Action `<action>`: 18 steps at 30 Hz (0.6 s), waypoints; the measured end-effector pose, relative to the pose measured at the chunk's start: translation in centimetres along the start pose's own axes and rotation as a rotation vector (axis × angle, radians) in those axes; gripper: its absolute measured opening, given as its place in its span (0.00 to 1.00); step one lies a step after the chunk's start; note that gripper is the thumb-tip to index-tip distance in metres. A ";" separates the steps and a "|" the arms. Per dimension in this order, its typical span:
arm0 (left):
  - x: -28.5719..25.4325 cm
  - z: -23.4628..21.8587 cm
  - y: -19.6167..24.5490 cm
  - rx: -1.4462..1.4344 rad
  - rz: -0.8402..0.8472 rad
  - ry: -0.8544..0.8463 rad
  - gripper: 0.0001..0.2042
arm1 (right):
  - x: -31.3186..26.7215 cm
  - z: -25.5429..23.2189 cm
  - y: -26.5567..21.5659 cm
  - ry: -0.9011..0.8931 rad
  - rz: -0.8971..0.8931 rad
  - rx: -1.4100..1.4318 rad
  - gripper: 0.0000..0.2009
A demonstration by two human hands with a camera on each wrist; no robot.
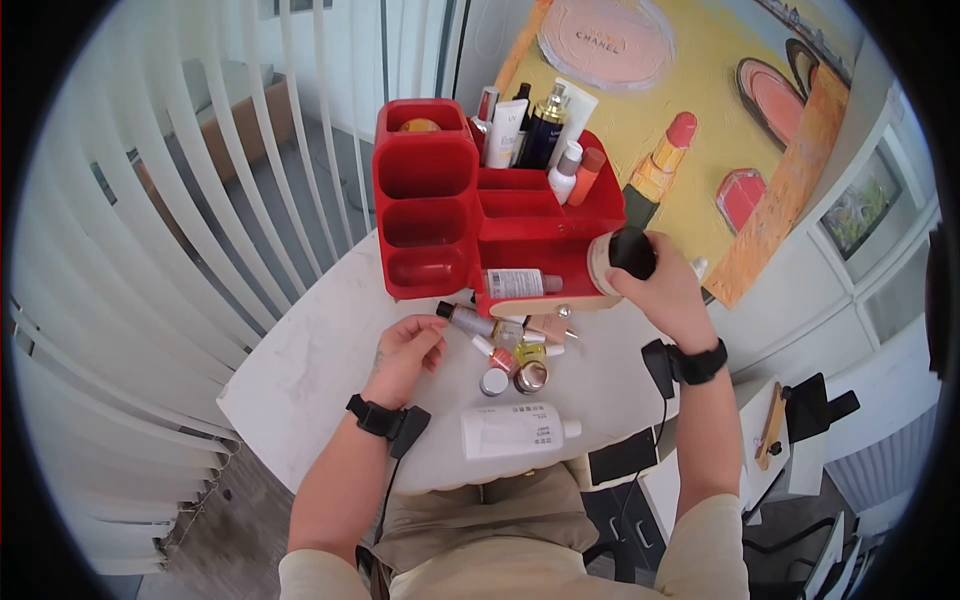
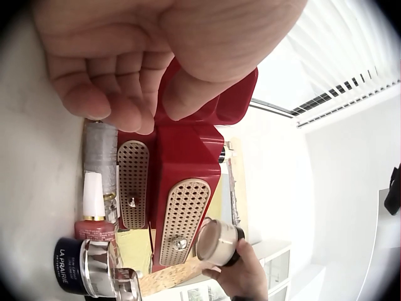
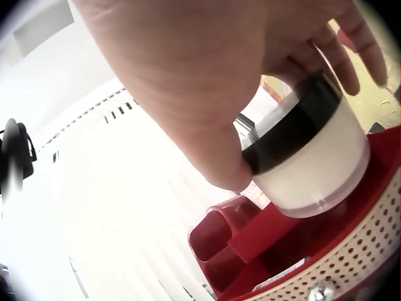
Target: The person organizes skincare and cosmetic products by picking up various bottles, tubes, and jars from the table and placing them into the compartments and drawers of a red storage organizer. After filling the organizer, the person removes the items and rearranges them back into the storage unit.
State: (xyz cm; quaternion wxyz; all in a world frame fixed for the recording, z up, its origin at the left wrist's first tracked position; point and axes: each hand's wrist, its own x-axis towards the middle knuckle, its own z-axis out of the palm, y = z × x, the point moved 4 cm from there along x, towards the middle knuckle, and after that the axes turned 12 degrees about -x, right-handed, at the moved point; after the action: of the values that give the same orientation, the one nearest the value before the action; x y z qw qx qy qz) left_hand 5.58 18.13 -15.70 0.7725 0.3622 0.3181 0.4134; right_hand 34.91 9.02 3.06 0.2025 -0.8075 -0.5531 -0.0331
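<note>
My right hand (image 1: 682, 298) grips a round cream jar (image 3: 316, 157) by its black lid, thumb on one side and fingers on the other. The jar is tilted over the right end of the red organizer's pulled-out drawer (image 1: 548, 308), which has a woven front and a small knob. Inside that drawer a clear labelled bottle (image 1: 514, 283) lies on its side. My left hand (image 1: 408, 352) is near the tabletop with loosely bent fingers, holding nothing. Just beyond its fingertips lies a grey tube-like bottle with a black cap (image 1: 468, 320).
Nail polish bottles (image 1: 497, 354), small jars (image 1: 531, 377) and a white bottle (image 1: 515, 431) lie on the white table (image 1: 300, 400). Several upright bottles and tubes (image 1: 505, 135) fill the organizer's back section. A cosmetics painting (image 1: 690, 225) leans behind; vertical blinds (image 1: 190, 200) hang left.
</note>
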 end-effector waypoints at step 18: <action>-0.2 0.3 0.2 0.022 0.022 0.020 0.08 | -10.2 4.8 8.6 -0.221 0.044 -0.308 0.38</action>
State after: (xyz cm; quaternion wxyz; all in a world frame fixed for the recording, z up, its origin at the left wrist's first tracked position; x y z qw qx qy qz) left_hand 5.68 17.91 -15.34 0.7606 0.3699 0.3264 0.4220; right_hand 37.98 -0.88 -6.72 0.0152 -0.8397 -0.5424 -0.0241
